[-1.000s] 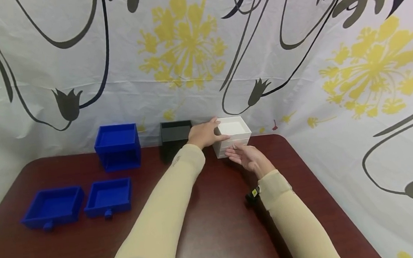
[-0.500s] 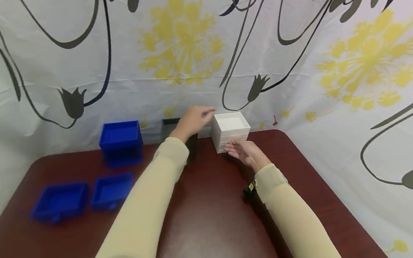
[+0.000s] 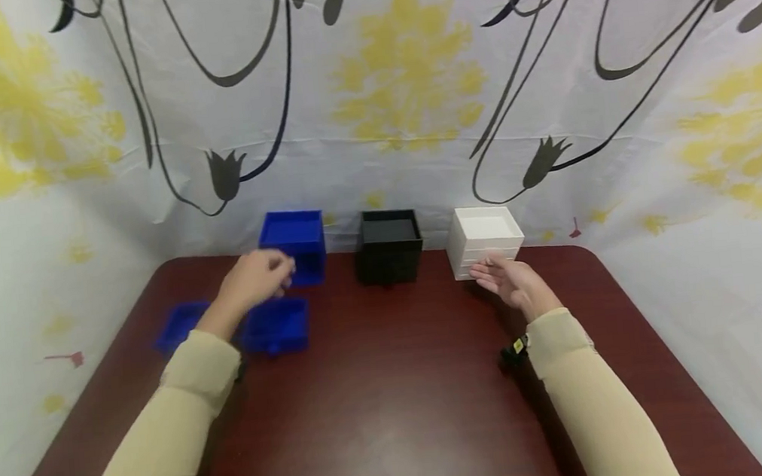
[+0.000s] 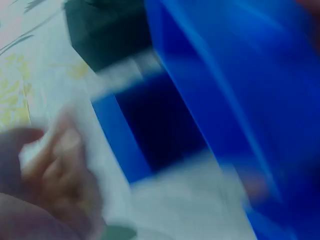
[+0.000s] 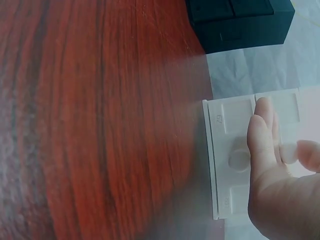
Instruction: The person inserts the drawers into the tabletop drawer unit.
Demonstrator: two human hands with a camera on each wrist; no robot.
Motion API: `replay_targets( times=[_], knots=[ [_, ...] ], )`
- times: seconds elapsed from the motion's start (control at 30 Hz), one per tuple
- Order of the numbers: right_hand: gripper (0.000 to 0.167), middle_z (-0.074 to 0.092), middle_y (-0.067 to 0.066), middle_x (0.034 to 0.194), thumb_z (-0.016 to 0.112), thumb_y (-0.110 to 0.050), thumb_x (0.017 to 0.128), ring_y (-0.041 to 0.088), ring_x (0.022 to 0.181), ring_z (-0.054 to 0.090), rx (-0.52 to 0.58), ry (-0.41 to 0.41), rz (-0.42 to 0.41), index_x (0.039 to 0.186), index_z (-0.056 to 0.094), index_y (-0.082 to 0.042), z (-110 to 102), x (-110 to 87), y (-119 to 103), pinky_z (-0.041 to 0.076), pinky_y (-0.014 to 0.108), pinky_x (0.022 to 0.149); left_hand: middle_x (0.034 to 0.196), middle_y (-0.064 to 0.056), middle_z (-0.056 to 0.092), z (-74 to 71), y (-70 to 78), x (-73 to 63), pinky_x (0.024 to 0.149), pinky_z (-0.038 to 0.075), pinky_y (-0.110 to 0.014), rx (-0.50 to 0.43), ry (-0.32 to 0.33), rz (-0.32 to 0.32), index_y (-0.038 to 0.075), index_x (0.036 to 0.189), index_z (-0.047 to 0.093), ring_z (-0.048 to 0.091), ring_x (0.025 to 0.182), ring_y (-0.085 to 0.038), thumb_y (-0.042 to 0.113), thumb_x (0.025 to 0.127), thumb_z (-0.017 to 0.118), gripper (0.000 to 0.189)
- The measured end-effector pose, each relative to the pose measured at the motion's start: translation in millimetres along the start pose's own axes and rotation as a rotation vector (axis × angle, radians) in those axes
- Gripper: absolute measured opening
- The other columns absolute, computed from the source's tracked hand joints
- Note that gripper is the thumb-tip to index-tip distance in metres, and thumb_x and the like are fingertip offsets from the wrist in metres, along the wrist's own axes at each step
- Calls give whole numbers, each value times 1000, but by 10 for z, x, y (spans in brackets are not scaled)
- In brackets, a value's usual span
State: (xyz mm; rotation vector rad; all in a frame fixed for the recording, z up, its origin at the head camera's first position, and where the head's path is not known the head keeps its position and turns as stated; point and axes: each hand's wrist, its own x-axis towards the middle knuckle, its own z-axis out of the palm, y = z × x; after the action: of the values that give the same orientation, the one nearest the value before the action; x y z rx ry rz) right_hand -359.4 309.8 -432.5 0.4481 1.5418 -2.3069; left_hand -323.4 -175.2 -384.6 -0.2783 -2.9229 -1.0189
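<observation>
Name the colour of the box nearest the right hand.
The box is white, showing best in the head view.

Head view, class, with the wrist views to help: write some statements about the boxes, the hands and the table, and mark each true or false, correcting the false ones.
1. The black box stands between the blue case and the white box. True.
2. The left hand grips the black box. False: it is near the blue case, apart from the black box.
3. The right hand is at the front of the white box. True.
4. No drawer lies on the table. False: two blue drawers lie there.
5. The backdrop carries yellow flower shapes. True.
</observation>
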Motion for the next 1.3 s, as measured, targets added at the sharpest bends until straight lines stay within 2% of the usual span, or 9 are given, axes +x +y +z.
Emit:
replay_targets(
  times=[0.07,0.13,0.33,0.47,0.63,0.83,0.97,1.03,1.3],
  knots=[
    [19,75,11,97,45,-18,110,21,96,74,4,-5,-4,120,49,-2,-68,-43,-75,47,36,105,83,0,73,-51,-146,-169,75,53,-46,90,-155,-60,9,97,75,70,72,-16,39,106,50,40],
    [18,76,12,96,45,-18,110,22,94,74,25,-14,-14,118,50,-2,-127,-74,-136,51,35,101,82,-2,73,-62,-264,-319,75,55,-45,64,-242,-119,5,97,75,70,71,-16,39,107,50,44],
    [16,75,14,95,46,-16,109,24,91,75,85,-41,-13,110,54,-3,-229,-110,-186,56,35,92,79,-10,71,53,-468,-640,62,56,-33,-295,-365,-336,-10,102,71,68,63,-16,37,108,50,52],
    [18,75,14,95,46,-17,109,24,91,74,99,-62,-6,107,55,-2,-241,-112,-144,56,35,92,91,-11,76,135,-527,-734,65,58,-33,-373,-467,-354,-8,113,70,73,75,-19,45,106,50,57],
    [21,75,14,98,48,-18,109,24,95,74,114,-97,7,104,60,0,-223,-95,-92,55,35,94,110,-18,74,263,-650,-757,80,60,-39,-636,-573,-383,-10,130,62,74,97,-28,45,106,51,62],
    [23,74,14,99,47,-20,109,24,95,74,142,-130,19,106,60,-1,-179,-58,-48,56,35,93,127,-26,66,407,-838,-755,94,56,-39,-986,-546,-478,-14,145,43,69,113,-31,32,109,49,59],
    [26,75,15,100,47,-20,110,25,96,74,149,-159,22,104,62,0,-141,-35,-16,55,36,94,133,-28,61,456,-884,-768,103,49,-42,-1136,-484,-565,-11,152,33,64,121,-34,25,109,51,59],
    [28,75,15,100,45,-21,110,25,96,74,151,-174,23,104,62,0,-124,-22,0,55,35,93,134,-27,61,465,-879,-771,105,48,-42,-1149,-459,-594,-8,153,32,63,122,-33,25,108,54,60],
    [32,74,13,101,43,-25,110,23,97,73,164,-218,38,105,63,0,-58,33,116,55,34,95,129,-20,67,466,-847,-812,101,51,-40,-1027,-439,-622,-3,149,45,66,119,-27,34,104,60,60]
  ],
)
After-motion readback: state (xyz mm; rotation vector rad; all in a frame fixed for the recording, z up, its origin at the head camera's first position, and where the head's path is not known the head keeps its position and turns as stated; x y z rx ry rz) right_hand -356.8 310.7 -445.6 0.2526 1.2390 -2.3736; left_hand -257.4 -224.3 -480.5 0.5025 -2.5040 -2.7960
